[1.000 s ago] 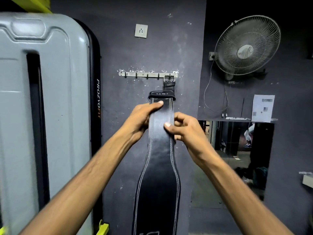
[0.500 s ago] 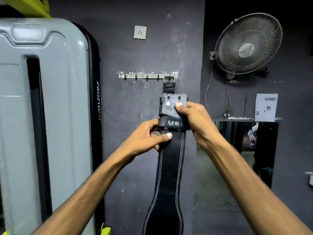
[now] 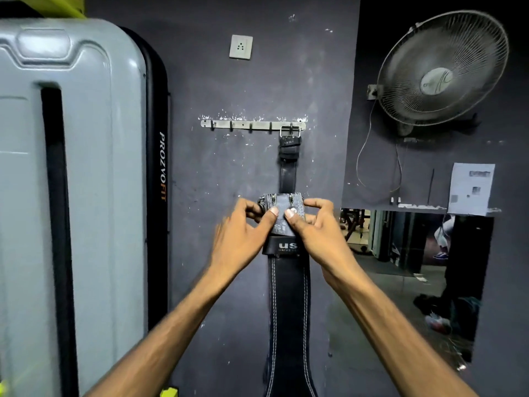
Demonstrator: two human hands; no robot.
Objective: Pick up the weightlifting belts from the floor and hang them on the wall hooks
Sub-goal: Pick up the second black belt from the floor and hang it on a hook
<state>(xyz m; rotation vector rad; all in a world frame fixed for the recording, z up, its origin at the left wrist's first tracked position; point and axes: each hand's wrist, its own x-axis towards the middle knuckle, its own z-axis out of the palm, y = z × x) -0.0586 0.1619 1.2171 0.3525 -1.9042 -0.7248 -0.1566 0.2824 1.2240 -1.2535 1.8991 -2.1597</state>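
1. We hold the black belt [image 3: 289, 296] by its buckle end [image 3: 282, 209]. Our left hand [image 3: 243, 233] and right hand [image 3: 313, 227] are both pinched narrow on the grey flap, thumbs pressed side by side on its face.
2. The belt's long axis runs straight down from our hands, the strap hanging out of view at the bottom edge.
3. The hook rail [image 3: 252, 125] lies above our hands on the wall, well apart from the buckle end; we judge the coming move to be a lift upward and slightly left.
4. Another belt [image 3: 288, 159] hangs from the rightmost hook, directly above our grip; the hooks to its left stand bare.
5. Both hands sit about level, neither clearly nearer the rail.
6. Around us: a dark scuffed wall, a grey machine shroud [image 3: 71, 167] at left, a wall fan [image 3: 442, 73] at right.
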